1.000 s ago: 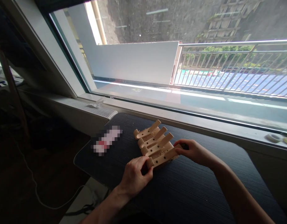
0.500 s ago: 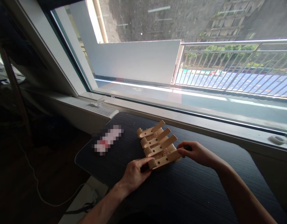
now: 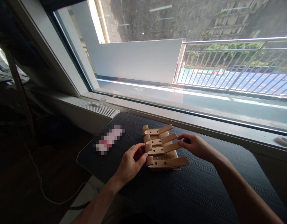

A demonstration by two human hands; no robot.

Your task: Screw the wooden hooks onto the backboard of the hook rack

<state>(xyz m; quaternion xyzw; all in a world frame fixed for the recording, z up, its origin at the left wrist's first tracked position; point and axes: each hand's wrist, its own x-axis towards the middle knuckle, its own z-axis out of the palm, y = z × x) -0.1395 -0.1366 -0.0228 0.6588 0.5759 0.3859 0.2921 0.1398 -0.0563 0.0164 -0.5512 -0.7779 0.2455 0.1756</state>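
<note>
Several tan straps (image 3: 156,162), each with two dark studs and a curled left end, lie side by side on a tan, block-like base (image 3: 173,154) on the dark table. The third strap from the back (image 3: 164,148) is between my hands. At its curled left end, the thumb and index finger of my left hand (image 3: 130,160) close in from either side. My right hand (image 3: 197,146) pinches the free right end of that same strap. The fingers' undersides are hidden. The nearest strap has its right end sticking out past the base, with no hand on it.
A blurred pink and white item (image 3: 110,138) lies at the table's left side. The dark table (image 3: 204,183) stands against the window sill (image 3: 171,119). A vent grille (image 3: 98,107) with clear plastic on it is at the back left. A roll of tape (image 3: 283,141) sits on the sill.
Both hands have let go of the nearest strap and moved back to the one behind it. The base with its straps has turned slightly, so the straps lie more level.
</note>
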